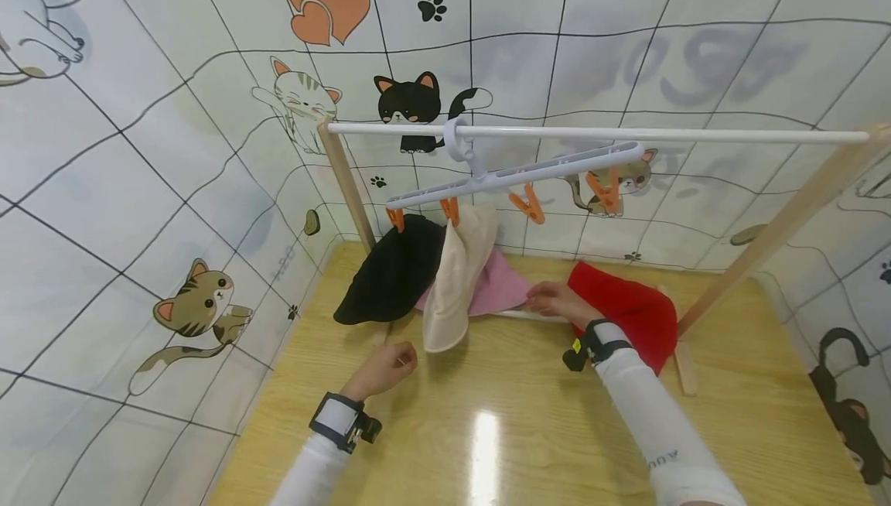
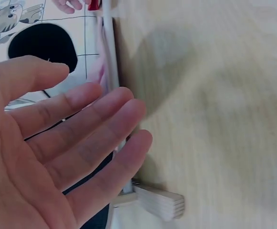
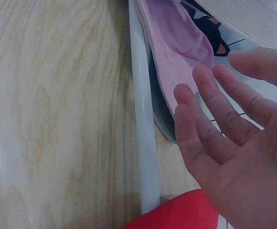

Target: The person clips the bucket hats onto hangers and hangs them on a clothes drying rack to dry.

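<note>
At the far middle, just behind the low bar (image 3: 143, 105): a pink hat (image 1: 496, 289), partly hidden by the cream hat (image 1: 459, 282). At its right edge, a right hand (image 1: 557, 299), fingers loosely extended, gripping nothing, actual contact impossible to tell; nearer and left, a left hand (image 1: 383, 370), likewise relaxed and holding nothing. Probably best to pinch the right edge, draw it clear without tugging the hanging cream or black hat (image 1: 390, 274), and steady the tilted hanger (image 1: 564, 169). Underneath, a pale wooden tabletop (image 1: 557, 429) with glare near the middle; at right, a red hat (image 1: 626, 301) by the wooden post (image 1: 774, 235); around, white walls (image 1: 529, 88) printed with cats (image 1: 411, 106).
</note>
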Motion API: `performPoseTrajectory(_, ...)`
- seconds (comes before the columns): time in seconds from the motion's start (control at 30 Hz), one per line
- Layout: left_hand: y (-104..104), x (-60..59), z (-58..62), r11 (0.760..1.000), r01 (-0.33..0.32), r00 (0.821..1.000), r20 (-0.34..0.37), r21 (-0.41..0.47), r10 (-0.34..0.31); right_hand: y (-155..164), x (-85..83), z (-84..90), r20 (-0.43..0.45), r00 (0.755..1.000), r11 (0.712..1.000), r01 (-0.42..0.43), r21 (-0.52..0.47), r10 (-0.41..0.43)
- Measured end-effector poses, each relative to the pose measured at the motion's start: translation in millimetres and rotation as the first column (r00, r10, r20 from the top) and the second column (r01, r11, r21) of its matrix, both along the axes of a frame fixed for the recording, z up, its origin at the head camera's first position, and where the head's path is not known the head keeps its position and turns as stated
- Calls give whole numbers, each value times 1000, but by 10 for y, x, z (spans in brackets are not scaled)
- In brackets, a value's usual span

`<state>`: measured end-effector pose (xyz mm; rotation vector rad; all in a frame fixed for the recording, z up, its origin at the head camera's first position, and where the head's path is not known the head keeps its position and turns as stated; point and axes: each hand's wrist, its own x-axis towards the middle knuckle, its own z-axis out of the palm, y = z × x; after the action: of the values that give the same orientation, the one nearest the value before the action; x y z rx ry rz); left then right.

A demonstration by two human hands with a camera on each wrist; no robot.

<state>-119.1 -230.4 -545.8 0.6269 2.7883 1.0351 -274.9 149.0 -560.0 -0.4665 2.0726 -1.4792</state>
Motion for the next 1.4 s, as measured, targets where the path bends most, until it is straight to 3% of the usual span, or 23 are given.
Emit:
performPoseTrajectory(0.27,35,109,-108,1000,-19,999,38,-16,19,-39,-167,2,-19,1000,988,-16,154,19)
performPoseTrajectory(0.37,56,107,-139,999,-23,998,59,-28,24,-42,-218,21,-39,999,983,-3,185,11)
performPoseTrajectory(0.47,84,78,-153,999,-16,999,32,-37,17,-54,-254,37,-54,999,980,7,197,3)
performPoseTrajectory(0.6,114,27,-141,999,-14,1000,4,-41,15,-77,-280,16,-53,998,980,26,196,-16)
performPoseTrajectory(0.87,154,-17,-67,1000,-21,999,29,0,21,-126,-359,-183,-56,992,960,125,251,-114)
performPoseTrajectory(1.1,186,-39,-82,1000,-24,1000,-7,3,25,-228,-442,-142,9,984,960,171,223,-178)
performPoseTrajectory(1.4,302,-85,-55,998,-35,999,24,45,34,-329,-465,-154,-39,988,934,154,324,-149)
